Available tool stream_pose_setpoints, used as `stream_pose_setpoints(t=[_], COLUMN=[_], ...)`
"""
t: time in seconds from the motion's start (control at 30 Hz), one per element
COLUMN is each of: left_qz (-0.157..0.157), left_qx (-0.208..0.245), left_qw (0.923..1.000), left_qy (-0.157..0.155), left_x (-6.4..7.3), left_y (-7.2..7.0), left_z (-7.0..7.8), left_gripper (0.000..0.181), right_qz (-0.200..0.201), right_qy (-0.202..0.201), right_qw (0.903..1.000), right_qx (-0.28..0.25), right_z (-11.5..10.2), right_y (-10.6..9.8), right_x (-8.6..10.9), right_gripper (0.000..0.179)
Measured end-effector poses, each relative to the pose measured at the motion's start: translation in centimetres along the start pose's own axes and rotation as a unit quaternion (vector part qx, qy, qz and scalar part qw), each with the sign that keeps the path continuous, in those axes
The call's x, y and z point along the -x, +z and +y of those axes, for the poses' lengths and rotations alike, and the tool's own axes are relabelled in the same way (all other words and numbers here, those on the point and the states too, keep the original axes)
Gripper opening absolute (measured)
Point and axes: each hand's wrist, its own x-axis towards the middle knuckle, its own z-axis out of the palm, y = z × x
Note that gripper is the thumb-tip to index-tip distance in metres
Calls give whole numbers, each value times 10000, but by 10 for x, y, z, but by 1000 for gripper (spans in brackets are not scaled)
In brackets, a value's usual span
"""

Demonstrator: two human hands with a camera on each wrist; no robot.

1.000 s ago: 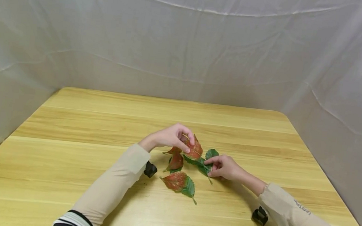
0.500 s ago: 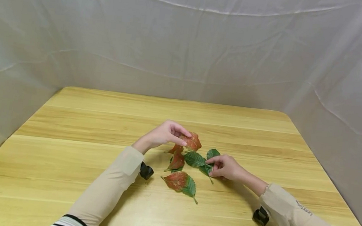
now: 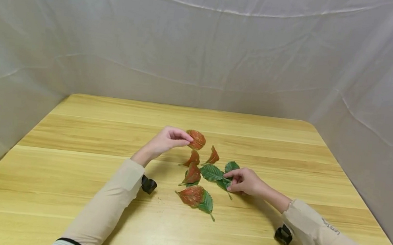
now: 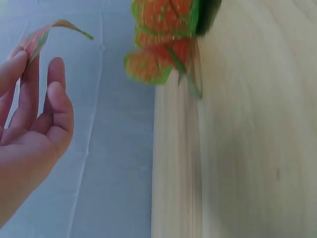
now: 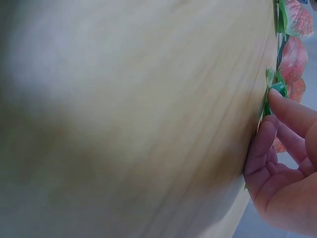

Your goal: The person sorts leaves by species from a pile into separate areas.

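My left hand (image 3: 165, 142) pinches a red leaf (image 3: 196, 139) by its edge, held up above the table; in the left wrist view the same leaf (image 4: 37, 40) shows between thumb and fingers, its thin stem sticking out. At the right, my right hand (image 3: 246, 182) pinches a green leaf (image 3: 224, 183) low at the tabletop. Another green leaf (image 3: 211, 172) lies against it on the left, and one more green leaf (image 3: 231, 166) pokes out behind. In the right wrist view, the right hand (image 5: 287, 168) has thumb and fingertips on green leaf material.
Left of the green leaves lie several red leaves: a small one (image 3: 213, 155), a second (image 3: 192, 158), a third (image 3: 192, 174) and a larger one (image 3: 190, 195) with a green leaf (image 3: 206, 203) under it. The wooden table (image 3: 91, 135) meets a grey-white curtain (image 3: 204, 51) behind.
My left hand has lifted the red leaf and moved it up and to the left, away from the green leaves, uncovering a small red leaf. The right hand stays nearly still.
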Motion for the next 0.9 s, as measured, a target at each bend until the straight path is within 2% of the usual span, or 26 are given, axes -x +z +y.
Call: stream_pose_setpoints(t=[0.13,0.27,0.47,0.63,0.9], left_qz=[370,709,1194,1425,1805], left_qx=[214,283,-54,-107,-650], left_qw=[9991,9969,9926,9894,9814], left_qy=[31,194,232,241,-70], left_x=[5,9,16,22,33], left_y=[-9,-20,-35,-48,-73], left_z=[3,3,7,9,9], left_gripper=[13,12,15,14,25], right_qz=[6,16,34,50,42], right_qy=[-20,-31,12,35,52], right_qw=[10000,10000,10000,10000,10000], right_qx=[30,33,-1,29,36], right_z=[0,0,0,-1,-2], right_y=[0,1,1,1,2], right_x=[0,1,2,0,0], right_gripper=[38,38,39,39,39])
